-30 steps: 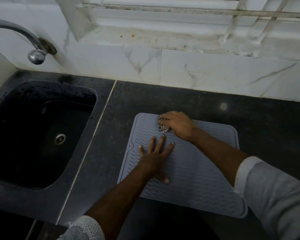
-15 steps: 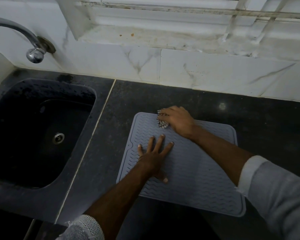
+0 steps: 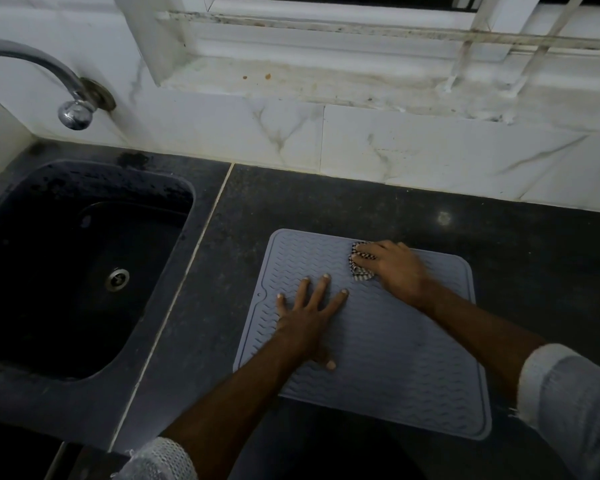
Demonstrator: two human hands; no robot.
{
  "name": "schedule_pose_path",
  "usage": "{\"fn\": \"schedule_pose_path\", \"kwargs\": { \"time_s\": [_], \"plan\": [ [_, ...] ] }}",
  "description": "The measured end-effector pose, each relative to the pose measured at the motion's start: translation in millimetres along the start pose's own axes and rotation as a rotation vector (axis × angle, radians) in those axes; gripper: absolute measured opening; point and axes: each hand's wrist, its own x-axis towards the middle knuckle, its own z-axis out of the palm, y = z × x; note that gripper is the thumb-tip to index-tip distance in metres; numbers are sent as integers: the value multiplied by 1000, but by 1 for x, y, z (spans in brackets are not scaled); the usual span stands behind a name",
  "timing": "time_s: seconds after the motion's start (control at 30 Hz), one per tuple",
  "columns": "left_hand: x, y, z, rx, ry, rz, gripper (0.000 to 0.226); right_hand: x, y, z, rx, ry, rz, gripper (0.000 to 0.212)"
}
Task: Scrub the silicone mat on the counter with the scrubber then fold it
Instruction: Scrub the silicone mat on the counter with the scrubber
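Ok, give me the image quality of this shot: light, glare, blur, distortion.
Head view: dim overall, with the sink nearly black inside; a small light reflection shows on the counter; the right hand on the scrubber is motion-blurred, while the left hand, flat on the silicone mat, looks sharper; the wide-angle lens bends the wall tiles.
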Motion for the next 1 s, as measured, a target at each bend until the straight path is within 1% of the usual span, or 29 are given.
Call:
{"fn": "schedule_pose_path", "kwargs": {
  "time_s": [0.1, 0.2, 0.23, 0.33, 0.4, 0.47, 0.53, 0.6, 0.7, 0.77, 0.87, 0.93, 1.0],
  "plan": [
    [-5, 3, 2, 9, 10, -35, 132, 10, -6, -21, 143, -55, 68, 46],
    [-7, 7, 2, 5, -5, -83, 130, 34, -14, -49, 316, -146, 213, 25],
    [-7, 8, 2, 7, -13, -91, 130, 42, -19, -55, 321, -128, 196, 24],
    [-6, 7, -1, -6, -28, -70, 129, 62, -35, -59, 175, 12, -2, 33],
    [-6, 4, -2, -33, -37, -46, 128, 73, -49, -55, 78, 16, -100, 41],
    [-7, 2, -3, -32, -47, -43, 128, 80, -60, -42, 27, 1, -158, 43],
    [-6, 1, -3, -18, -53, -48, 128, 75, -59, -26, 109, -2, -136, 42],
    [-6, 0, -2, -14, -50, -45, 129, 59, -41, -14, 176, -4, -116, 45],
    [-6, -1, 0, -15, -43, -44, 129, 35, -11, -7, 21, -17, -170, 52],
    [-4, 0, 1, -14, -46, -49, 130, 34, -5, -13, 16, -35, -160, 54],
    [-2, 0, 2, -18, -48, -53, 130, 51, -15, -28, 85, 19, -145, 45],
    [-1, 0, 2, -23, -52, -49, 130, 67, -31, -36, 127, 78, -147, 46],
    [-1, 1, 1, -23, -56, -49, 130, 80, -51, -38, 97, 66, -178, 47]
  ]
}}
